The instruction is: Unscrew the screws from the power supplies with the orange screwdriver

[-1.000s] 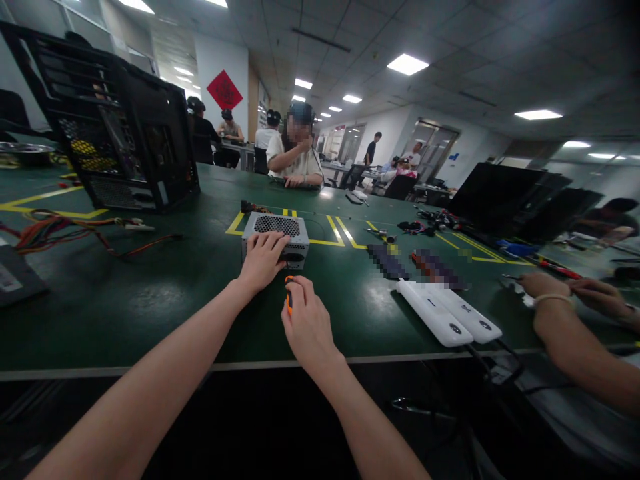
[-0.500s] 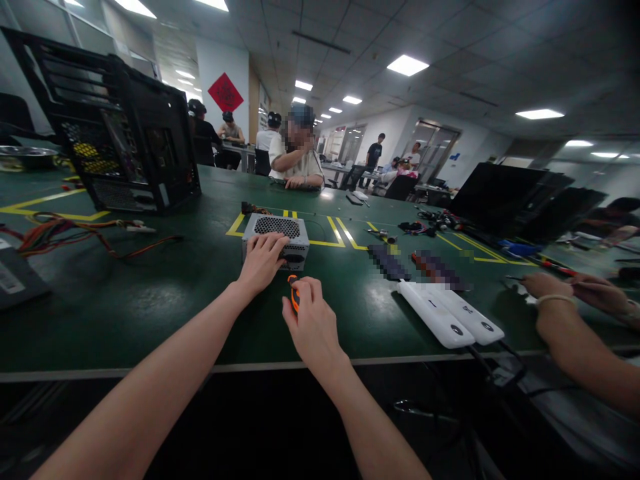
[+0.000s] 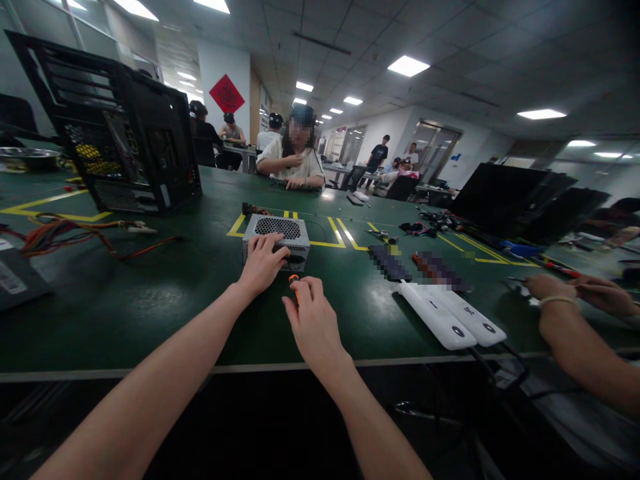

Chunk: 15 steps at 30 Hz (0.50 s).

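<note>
A grey metal computer power supply (image 3: 302, 241) with a perforated top sits on the green table ahead of me. My left hand (image 3: 261, 263) lies over its near left side, fingers on the top and thumb at the near face, steadying it. Just in front of the unit, my right hand (image 3: 314, 319) is curled round an orange-and-black tool (image 3: 294, 280). Most of that tool is hidden under the fingers, so its kind cannot be made out. Dark connectors (image 3: 249, 209) show behind the power supply's far left corner.
A black computer case (image 3: 170, 147) stands at left, near loose coloured cables (image 3: 75, 230) and another grey box (image 3: 17, 277). Two white devices (image 3: 437, 313) lie right, beside blurred phone-like items. A co-worker's hands (image 3: 553, 290) work at far right; another person (image 3: 295, 160) sits opposite.
My right hand has turned slightly over the tool, and less of its orange shows. The left fingers have shifted a little on the power supply. The person opposite has lowered a hand.
</note>
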Each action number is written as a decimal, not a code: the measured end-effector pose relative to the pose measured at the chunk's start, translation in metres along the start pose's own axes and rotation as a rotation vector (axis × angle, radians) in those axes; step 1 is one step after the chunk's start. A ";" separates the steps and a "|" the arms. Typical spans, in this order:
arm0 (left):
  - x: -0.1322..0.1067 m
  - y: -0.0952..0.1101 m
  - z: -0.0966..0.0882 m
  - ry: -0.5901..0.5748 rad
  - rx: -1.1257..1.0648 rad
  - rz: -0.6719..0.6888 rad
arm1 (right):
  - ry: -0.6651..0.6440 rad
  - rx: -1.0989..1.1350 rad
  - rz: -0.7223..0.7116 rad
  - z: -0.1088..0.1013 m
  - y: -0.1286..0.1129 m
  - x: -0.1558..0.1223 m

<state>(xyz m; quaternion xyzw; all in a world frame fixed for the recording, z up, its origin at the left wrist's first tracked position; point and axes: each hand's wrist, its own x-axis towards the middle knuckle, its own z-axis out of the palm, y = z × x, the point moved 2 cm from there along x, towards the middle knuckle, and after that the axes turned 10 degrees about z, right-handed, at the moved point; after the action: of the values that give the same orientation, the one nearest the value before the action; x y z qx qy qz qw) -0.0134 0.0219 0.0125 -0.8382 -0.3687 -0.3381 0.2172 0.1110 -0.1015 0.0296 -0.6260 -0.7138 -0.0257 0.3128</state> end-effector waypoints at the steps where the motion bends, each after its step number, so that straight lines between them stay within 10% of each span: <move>1: 0.000 0.000 0.000 -0.001 -0.002 -0.003 | -0.003 0.006 -0.017 0.000 -0.002 -0.001; 15: 0.000 0.002 -0.004 -0.018 0.008 -0.025 | 0.035 -0.153 0.093 0.000 -0.002 0.004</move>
<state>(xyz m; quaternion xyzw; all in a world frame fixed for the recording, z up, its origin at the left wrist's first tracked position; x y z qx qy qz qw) -0.0132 0.0187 0.0150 -0.8356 -0.3822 -0.3319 0.2132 0.1093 -0.0979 0.0319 -0.6801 -0.6743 -0.0768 0.2773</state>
